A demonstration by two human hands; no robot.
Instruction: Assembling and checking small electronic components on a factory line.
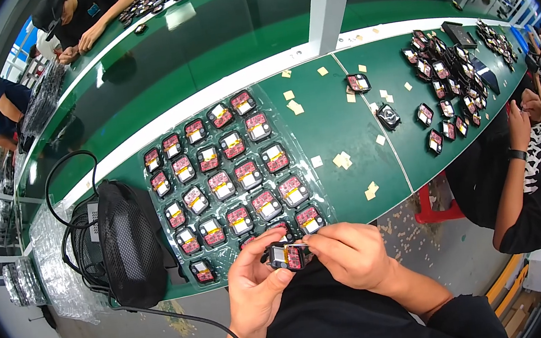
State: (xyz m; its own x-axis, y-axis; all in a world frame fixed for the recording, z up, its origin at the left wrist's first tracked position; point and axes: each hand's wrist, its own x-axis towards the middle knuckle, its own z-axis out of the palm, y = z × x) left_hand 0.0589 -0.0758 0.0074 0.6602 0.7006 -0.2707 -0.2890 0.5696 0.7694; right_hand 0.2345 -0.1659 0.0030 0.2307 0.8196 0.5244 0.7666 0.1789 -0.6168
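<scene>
My left hand (pixel 257 284) grips a small black electronic unit (pixel 286 257) between thumb and fingers. The unit's uncovered side shows a red circuit board and a pale block. At its upper right edge, the fingertips of my right hand (pixel 354 256) are pinched together. A thin light sliver shows at those fingertips, too small to name. Just beyond my hands lies a clear plastic tray (pixel 315 184), whose pockets hold several similar units (pixel 221 184), each with a red board, white block and yellow strip. My hands hide part of the tray's near edge.
Left of the tray stand a black mesh bag (pixel 133 241) and a looped black cable (pixel 72 158). Yellow paper squares (pixel 343 161) lie scattered on the green table (pixel 364 141). More units (pixel 447 75) are heaped at the right, near a co-worker's arm (pixel 515 174). A metal post (pixel 330 8) rises at the back.
</scene>
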